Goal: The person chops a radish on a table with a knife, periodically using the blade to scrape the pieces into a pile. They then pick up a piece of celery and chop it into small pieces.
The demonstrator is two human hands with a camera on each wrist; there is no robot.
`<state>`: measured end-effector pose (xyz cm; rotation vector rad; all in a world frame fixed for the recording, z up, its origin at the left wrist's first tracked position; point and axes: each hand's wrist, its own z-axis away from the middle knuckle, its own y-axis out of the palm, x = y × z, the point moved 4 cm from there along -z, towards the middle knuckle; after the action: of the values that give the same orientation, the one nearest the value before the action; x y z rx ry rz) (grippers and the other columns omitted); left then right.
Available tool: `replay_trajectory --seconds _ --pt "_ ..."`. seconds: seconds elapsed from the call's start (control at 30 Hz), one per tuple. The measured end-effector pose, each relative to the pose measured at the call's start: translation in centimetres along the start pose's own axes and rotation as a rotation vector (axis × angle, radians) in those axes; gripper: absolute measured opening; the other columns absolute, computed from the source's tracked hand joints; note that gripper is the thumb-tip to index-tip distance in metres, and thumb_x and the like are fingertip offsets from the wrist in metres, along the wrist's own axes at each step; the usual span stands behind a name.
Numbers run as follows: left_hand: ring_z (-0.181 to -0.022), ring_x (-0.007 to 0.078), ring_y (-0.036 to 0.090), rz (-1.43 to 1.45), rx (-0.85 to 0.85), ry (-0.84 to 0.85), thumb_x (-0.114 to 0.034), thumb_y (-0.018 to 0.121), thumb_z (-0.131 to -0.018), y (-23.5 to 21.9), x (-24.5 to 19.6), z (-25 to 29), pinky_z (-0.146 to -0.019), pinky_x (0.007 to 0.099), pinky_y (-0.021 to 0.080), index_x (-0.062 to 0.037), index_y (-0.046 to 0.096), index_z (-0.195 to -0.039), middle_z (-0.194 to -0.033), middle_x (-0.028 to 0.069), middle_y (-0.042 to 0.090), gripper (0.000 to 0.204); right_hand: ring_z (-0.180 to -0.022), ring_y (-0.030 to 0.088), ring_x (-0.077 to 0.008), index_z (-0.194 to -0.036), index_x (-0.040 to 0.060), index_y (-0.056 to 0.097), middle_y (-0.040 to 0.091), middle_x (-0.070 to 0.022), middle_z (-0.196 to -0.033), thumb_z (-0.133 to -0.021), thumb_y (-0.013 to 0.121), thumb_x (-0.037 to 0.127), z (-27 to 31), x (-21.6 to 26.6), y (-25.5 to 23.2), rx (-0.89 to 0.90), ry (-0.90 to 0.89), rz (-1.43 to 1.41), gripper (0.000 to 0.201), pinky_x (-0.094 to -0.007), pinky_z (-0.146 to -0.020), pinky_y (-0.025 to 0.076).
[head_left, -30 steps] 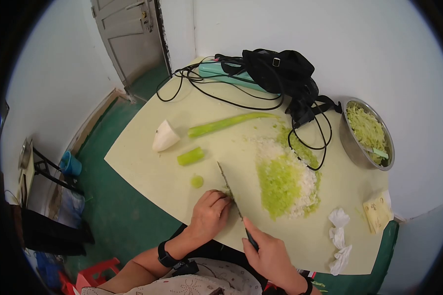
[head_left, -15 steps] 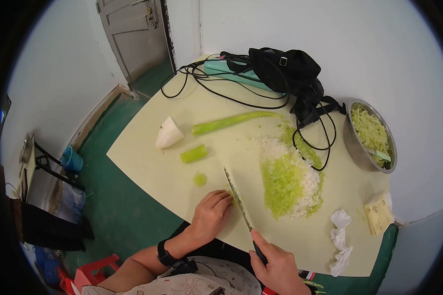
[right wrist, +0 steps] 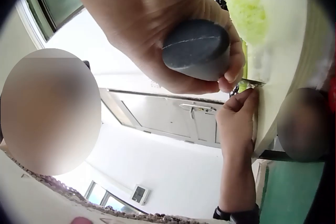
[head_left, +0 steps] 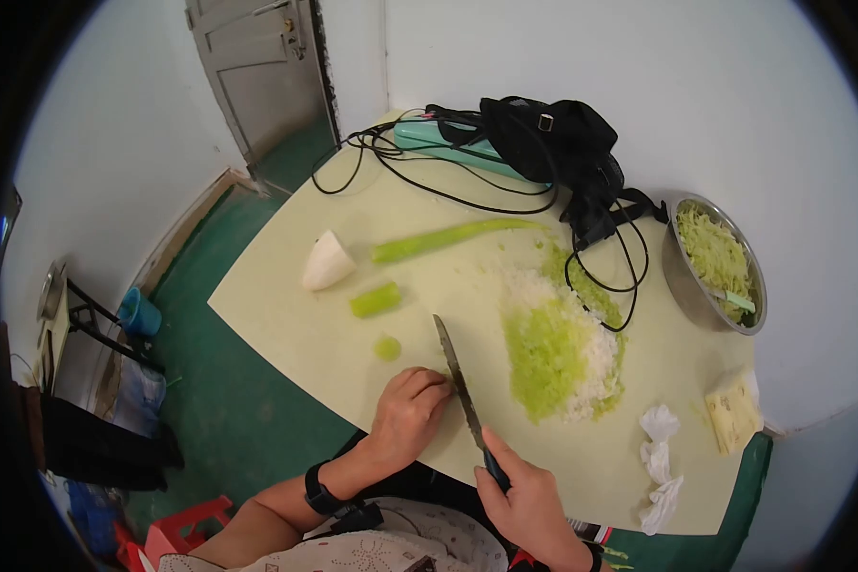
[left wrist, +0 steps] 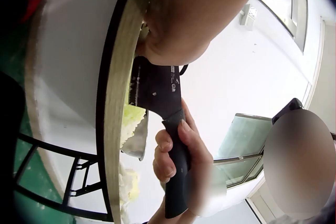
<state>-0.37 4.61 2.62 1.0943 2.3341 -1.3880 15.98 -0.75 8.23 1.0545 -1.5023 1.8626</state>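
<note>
In the head view my right hand [head_left: 529,510] grips the black handle of a kitchen knife [head_left: 460,386], its edge down at the table near the front. The left wrist view shows the knife's broad dark blade [left wrist: 156,85] with bits stuck to it. My left hand [head_left: 408,419] has its fingers curled on a small piece of green stem, mostly hidden by fingers and blade. The fingertips sit right beside the blade. Finely chopped green and white vegetable [head_left: 548,367] lies spread right of the knife. Beyond the left hand are a round green slice [head_left: 387,347] and a short stem chunk [head_left: 376,299].
A long green stem [head_left: 439,240] and a white root piece [head_left: 328,263] lie farther back. A steel bowl [head_left: 693,292] of green shreds stands at the right. A black bag [head_left: 543,138] with loose cables is at the back. Crumpled tissues [head_left: 660,462] lie front right.
The knife swung slightly right, away from the left fingertips, then came back left against them. The left hand stays at its place, and the head view shifted a little.
</note>
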Motion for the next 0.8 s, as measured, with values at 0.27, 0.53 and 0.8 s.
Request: replay_trajectory --seconds 0.27,0.53,0.8 --pt "-0.09 0.0316 0.057 0.165 0.011 -0.152 0.0 0.067 -0.073 -0.8 2.2 -1.7 -0.077 0.0372 0.048 0.0003 0.064 -0.093 -0.095 0.0138 0.06 0.021 -0.054 0.048 -0.0073 -0.126 -0.0031 0.051 0.054 -0.0057 -0.063 -0.084 0.063 0.007 1.4 -1.0 -0.9 -0.104 0.107 -0.126 0.046 -0.0243 -0.051 0.042" --pt "-0.078 0.0318 0.054 -0.104 0.183 -0.084 0.003 0.063 -0.073 0.0 3.1 -3.8 -0.074 0.0393 0.046 -0.0015 0.063 -0.08 -0.081 0.0124 0.06 0.008 -0.055 0.05 -0.0086 -0.122 -0.0031 0.055 0.056 -0.0081 -0.063 -0.083 0.064 0.009 2.3 -1.3 -0.6 -0.122 0.152 -0.107 0.043 -0.0247 -0.052 0.043" --pt "-0.081 0.0307 0.057 0.049 0.232 -0.23 0.0 0.062 -0.076 -0.8 2.5 -2.1 -0.073 0.0375 0.047 -0.0009 0.067 -0.079 -0.079 0.0129 0.062 0.006 -0.056 0.053 -0.0107 -0.122 -0.0031 0.055 0.057 -0.0101 -0.064 -0.082 0.065 0.01 2.7 -1.2 0.1 -0.095 0.121 -0.083 0.043 -0.0255 -0.054 0.045"
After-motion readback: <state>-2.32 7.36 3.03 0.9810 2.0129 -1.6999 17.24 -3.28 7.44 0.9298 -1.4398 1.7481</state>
